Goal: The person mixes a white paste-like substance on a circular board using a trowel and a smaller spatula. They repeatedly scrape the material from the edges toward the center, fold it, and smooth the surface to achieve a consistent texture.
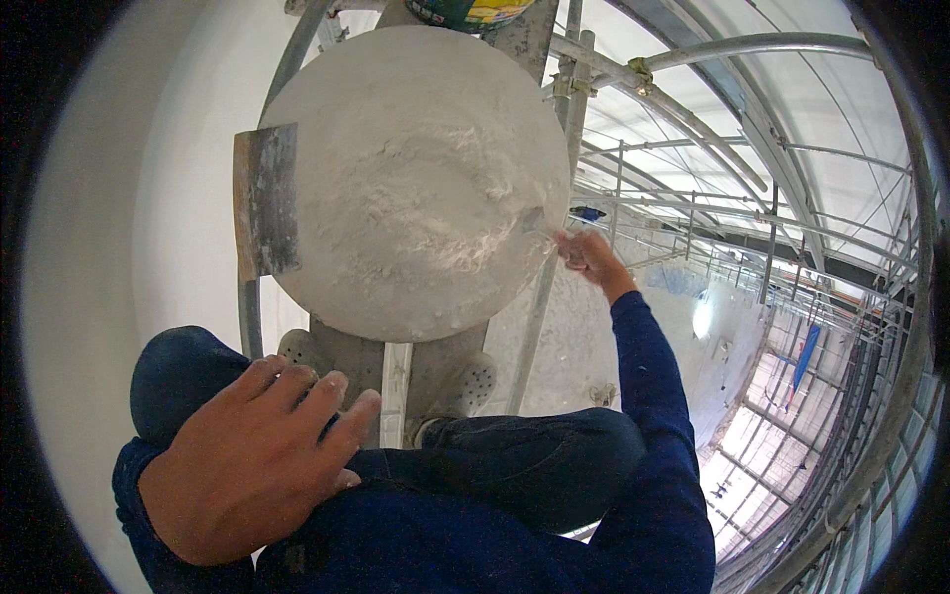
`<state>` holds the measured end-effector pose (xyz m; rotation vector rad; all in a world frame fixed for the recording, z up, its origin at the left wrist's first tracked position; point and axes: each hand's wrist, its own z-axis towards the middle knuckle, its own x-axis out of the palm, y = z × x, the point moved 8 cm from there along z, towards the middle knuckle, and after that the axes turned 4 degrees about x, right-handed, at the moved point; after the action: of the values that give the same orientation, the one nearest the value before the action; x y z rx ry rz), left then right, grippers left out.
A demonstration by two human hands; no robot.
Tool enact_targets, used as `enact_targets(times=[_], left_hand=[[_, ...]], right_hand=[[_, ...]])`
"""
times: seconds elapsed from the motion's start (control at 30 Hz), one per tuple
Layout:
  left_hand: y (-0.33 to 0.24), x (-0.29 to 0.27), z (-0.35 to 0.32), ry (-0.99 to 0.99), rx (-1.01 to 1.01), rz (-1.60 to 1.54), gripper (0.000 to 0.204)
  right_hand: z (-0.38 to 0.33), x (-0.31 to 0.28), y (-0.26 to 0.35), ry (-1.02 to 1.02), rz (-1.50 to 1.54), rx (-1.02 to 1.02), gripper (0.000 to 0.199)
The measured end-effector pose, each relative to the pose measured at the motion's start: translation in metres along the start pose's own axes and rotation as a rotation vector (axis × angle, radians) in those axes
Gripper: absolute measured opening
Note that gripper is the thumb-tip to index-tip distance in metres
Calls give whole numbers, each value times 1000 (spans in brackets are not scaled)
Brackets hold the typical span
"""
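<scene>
A large round board or shallow basin [346, 99], coated in white, sits before me on a plank; which of the two it is, I cannot tell. Whitish powder or plaster [426, 208] lies rough and clumped over its middle. At its right rim my right hand [591, 259] is closed around what looks like a small scraper [532, 220], its blade against the white material and its handle mostly hidden by my fingers. My left hand [262, 445] hovers over my lap, back up, fingers spread, holding nothing. Across the left rim rests a wide metal plastering blade [269, 203] with a brownish edge.
Scaffold tubes [752, 42] run along the right side, with a deep drop to a lower floor beyond. A pale wall [178, 198] curves close on the left. Behind the round surface stands a colourful bucket [465, 12]. Perforated shoes [473, 384] rest on the planks below.
</scene>
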<state>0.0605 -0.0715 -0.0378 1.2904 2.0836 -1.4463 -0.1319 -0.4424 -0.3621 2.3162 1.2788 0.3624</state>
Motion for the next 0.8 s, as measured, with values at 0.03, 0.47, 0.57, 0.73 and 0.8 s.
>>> enact_targets(times=[0.03,0.47,0.57,0.73,0.8], left_hand=[[0,-1,1,-7,5,8,66],[-15,3,2,-44,72,64,60],[-22,4,3,-6,86,79,60],[-24,1,4,-13,83,45,58],[-22,-1,0,0,78,60,59]], right_hand=[[-7,7,21,-7,-100,-19,14],[-85,208,116,-103,-1608,-357,38],[-81,213,118,-117,-1546,-294,39],[-86,207,141,53,-1568,-398,34],[-95,174,158,70,-1419,-367,32]])
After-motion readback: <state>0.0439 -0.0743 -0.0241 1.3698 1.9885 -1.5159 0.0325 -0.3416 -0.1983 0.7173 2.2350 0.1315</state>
